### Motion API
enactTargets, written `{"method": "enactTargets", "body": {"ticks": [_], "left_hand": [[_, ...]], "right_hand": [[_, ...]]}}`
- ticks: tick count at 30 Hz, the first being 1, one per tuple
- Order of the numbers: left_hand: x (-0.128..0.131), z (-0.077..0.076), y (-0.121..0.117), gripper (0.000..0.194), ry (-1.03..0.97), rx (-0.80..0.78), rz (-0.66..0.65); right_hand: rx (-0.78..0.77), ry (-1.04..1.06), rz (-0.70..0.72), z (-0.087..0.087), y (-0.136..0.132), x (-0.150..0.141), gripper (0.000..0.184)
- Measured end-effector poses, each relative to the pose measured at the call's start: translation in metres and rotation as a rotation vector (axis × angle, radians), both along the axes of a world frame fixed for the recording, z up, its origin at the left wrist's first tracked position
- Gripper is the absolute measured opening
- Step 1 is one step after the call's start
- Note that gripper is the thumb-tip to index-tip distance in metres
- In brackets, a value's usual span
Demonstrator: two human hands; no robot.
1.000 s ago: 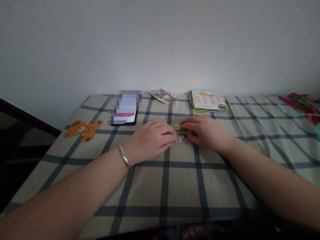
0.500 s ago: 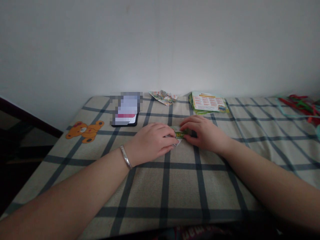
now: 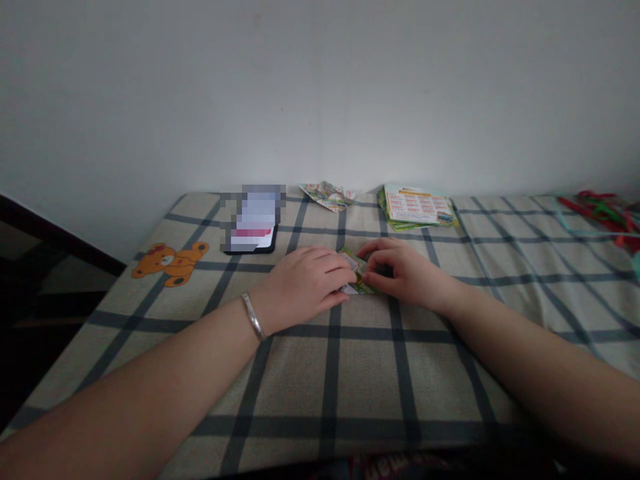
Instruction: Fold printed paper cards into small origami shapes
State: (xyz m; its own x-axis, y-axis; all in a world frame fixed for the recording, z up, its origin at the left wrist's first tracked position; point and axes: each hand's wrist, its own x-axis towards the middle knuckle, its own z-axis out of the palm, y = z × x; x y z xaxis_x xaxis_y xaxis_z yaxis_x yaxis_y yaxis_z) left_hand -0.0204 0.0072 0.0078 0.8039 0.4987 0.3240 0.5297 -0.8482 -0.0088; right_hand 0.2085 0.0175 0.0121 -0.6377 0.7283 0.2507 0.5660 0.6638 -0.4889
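Observation:
Between my two hands a small piece of folded printed paper [image 3: 361,287], green and white, rests on the checked cloth. My left hand [image 3: 313,281] lies over its left part, fingers closed on it, and hides that side. My right hand [image 3: 403,272] pinches the paper's right part between thumb and bent fingers. A silver bracelet [image 3: 253,316] circles my left wrist. Some of the paper's outline stays hidden under the fingers.
A phone [image 3: 253,223], partly blurred out, lies behind my left hand. Near the wall are a folded paper piece [image 3: 329,196] and a stack of printed sheets [image 3: 419,207]. A bear figure [image 3: 170,263] is at the left; red and green strips [image 3: 603,213] lie far right.
The paper has turned or been refolded, and more of its printed face shows between my hands. My right hand has shifted slightly down, its fingers more curled. My left hand has barely moved.

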Motion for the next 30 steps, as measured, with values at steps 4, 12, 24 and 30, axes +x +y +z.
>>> {"method": "enactTargets", "body": {"ticks": [4,12,24,30], "left_hand": [[0.002,0.001,-0.002,0.020,0.023,0.076,-0.003],[0.005,0.003,-0.004,0.016,0.074,0.221,-0.075],[-0.001,0.004,-0.003,0.014,-0.009,0.112,0.050],[-0.003,-0.002,0.003,0.018,-0.177,-0.099,0.147]], "right_hand": [[0.004,0.029,-0.042,0.002,-0.002,-0.004,0.019],[-0.107,0.099,-0.119,-0.004,0.003,0.001,0.014],[0.151,0.005,0.090,-0.010,0.012,0.010,0.028],[0.177,-0.023,0.097,-0.007,0.009,0.010,0.024]]}}
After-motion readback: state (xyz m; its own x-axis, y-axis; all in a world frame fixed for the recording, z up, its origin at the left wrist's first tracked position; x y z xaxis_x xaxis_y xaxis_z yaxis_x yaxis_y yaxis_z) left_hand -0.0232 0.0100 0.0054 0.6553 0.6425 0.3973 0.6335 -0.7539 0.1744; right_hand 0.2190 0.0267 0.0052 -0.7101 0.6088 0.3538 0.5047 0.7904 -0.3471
